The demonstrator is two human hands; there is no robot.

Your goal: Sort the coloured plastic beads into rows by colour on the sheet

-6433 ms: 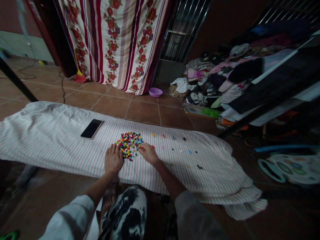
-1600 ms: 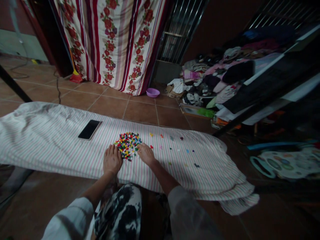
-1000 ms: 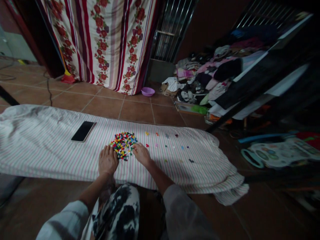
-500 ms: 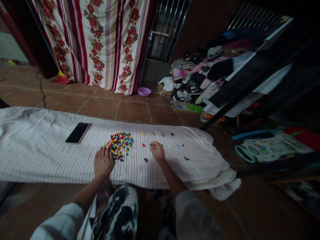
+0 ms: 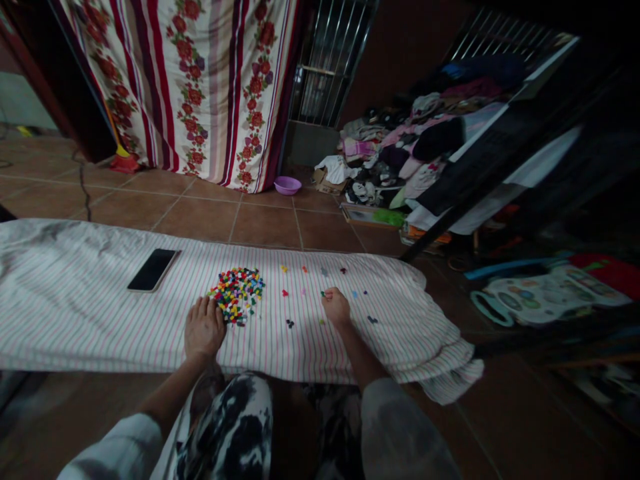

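A pile of small multicoloured plastic pieces (image 5: 239, 293) lies on a striped cloth (image 5: 100, 320). My left hand (image 5: 205, 328) rests flat at the pile's near left edge, fingers stretched out. To the right, my right hand (image 5: 337, 307) is closed in a pinch low over the cloth, a small green piece (image 5: 323, 294) at its fingertips. Small groups sorted by colour surround it: yellow pieces (image 5: 284, 269), orange pieces (image 5: 305, 269), red pieces (image 5: 285, 293), pink pieces (image 5: 303, 292), black pieces (image 5: 290, 324), light blue pieces (image 5: 355, 293) and dark grey pieces (image 5: 373, 320).
A phone (image 5: 153, 270) lies on the cloth left of the pile. Beyond the cloth's far edge are a tiled floor (image 5: 200, 207), a purple basin (image 5: 287, 185) and a floral curtain (image 5: 215, 100). Clothes (image 5: 400, 147) are heaped at the back right.
My right hand has moved right, from beside the red pieces to the green one, uncovering the pink pieces and a yellow-green one. My left hand stays by the pile. The view has shifted slightly.
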